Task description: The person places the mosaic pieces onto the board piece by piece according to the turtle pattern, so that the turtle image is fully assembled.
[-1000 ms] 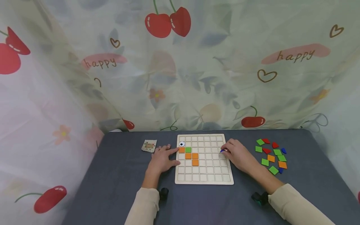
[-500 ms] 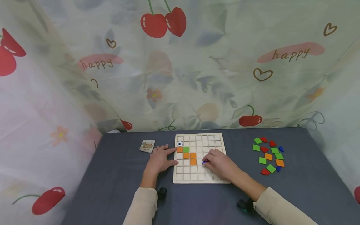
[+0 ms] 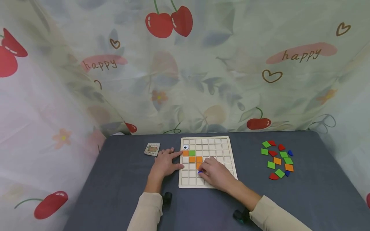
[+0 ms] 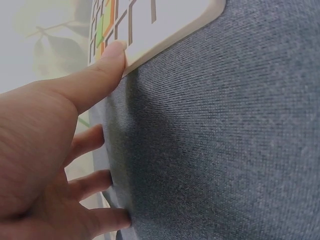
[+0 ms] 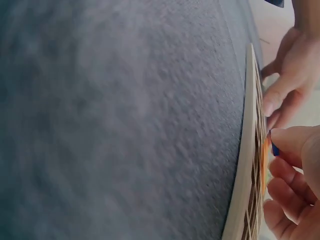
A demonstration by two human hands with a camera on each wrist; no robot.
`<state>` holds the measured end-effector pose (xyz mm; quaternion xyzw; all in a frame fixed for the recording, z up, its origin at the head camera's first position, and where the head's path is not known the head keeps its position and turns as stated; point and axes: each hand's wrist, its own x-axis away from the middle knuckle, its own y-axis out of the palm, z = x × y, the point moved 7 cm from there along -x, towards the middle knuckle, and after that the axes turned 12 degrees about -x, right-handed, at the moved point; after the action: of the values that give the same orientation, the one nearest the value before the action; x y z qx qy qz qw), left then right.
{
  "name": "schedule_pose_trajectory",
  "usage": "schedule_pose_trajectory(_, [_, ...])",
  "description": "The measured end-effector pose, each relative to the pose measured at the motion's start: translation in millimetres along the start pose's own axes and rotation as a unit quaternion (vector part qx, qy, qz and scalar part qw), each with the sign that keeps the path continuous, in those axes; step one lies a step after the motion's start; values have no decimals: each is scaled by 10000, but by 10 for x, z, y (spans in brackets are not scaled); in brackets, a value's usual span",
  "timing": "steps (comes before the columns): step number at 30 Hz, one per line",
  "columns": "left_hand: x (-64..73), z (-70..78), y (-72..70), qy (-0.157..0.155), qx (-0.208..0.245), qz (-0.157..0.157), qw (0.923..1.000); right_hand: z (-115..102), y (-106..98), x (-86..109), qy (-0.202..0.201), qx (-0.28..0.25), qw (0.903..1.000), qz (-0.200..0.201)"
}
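A pale wooden grid board (image 3: 189, 183) lies on the table. My left hand (image 3: 164, 164) rests at its left edge, fingers spread, thumb and index finger touching the rim; the thumb (image 4: 107, 65) shows on the rim in the left wrist view. My right hand (image 3: 218, 175) is over the lower middle of the board and pinches a small blue piece (image 5: 275, 145) between thumb and fingers. That piece is just below the lowest orange tile (image 3: 198, 166). A round eye piece (image 3: 185, 147), a green tile (image 3: 192, 153) and several orange tiles sit in the upper left cells.
Loose green, red, orange and blue pieces, such as a green tile (image 3: 271, 165) and a red piece (image 3: 273, 176), lie scattered right of the board. A small patterned card (image 3: 152, 149) lies left of it. A printed curtain (image 3: 219, 80) hangs behind the dark table (image 3: 115, 179).
My right hand has moved left and nearer across the board, from its right edge, carrying the blue piece. A red piece behind my forearm has come into view. The left hand stays put.
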<state>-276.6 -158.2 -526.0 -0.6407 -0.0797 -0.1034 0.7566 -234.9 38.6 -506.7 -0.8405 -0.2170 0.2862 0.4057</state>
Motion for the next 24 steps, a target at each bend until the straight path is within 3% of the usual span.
schedule_pose_trajectory(14, [-16, -10, 4, -4, 6, 36, 10000, 13, 27, 13, -21, 37, 10000, 68])
schedule_pose_trajectory(24, [3, 9, -4, 12, 53, 79, 10000, -5, 52, 57, -26, -6, 9998, -214])
